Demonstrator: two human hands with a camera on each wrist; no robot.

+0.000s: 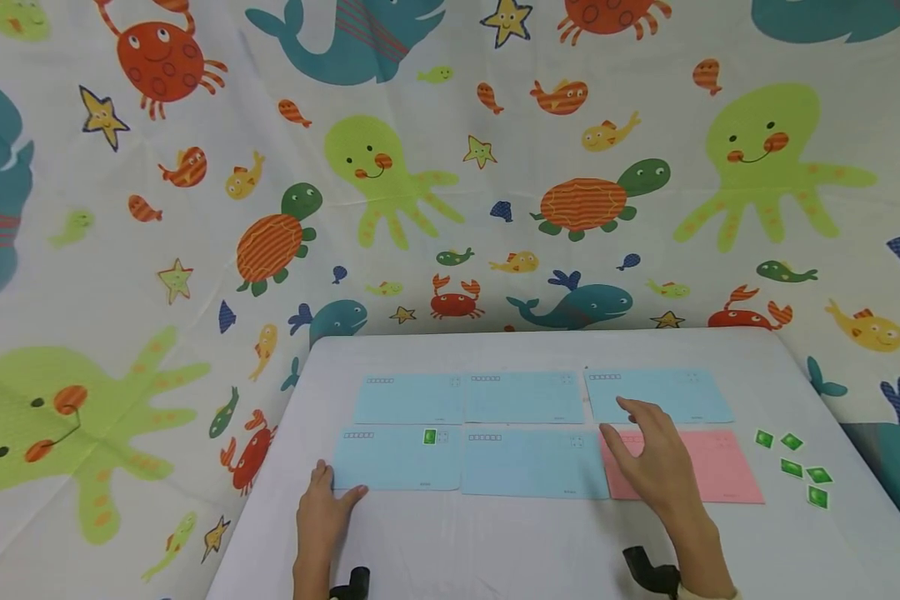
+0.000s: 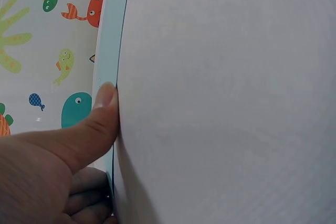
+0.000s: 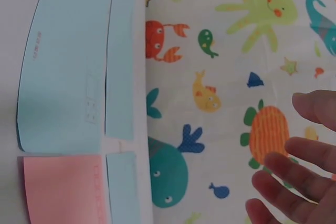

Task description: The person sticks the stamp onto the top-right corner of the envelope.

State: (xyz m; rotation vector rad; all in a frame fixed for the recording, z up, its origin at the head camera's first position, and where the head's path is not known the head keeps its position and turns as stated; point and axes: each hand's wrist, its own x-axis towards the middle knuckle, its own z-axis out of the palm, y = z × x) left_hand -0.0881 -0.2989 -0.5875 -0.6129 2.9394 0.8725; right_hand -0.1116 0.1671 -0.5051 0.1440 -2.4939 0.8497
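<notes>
My left hand [image 1: 321,510] touches the lower-left corner of a blue envelope [image 1: 393,468], its thumb along the bottom edge. A green stamp [image 1: 430,436] lies on this envelope, beside the printed boxes at its upper right. My right hand [image 1: 662,462] is raised over the pink envelope [image 1: 729,482], hiding part of it. Thumb and fingers are spread apart with nothing between them, also in the right wrist view. Just left of that hand lies another blue envelope [image 1: 528,471].
Three more blue envelopes form the back row, among them the middle one [image 1: 523,404] and the right one [image 1: 667,390]. Several loose green stamps [image 1: 792,468] lie at the table's right side. Behind the white table [image 1: 495,542] hangs a sea-animal cloth [image 1: 495,108].
</notes>
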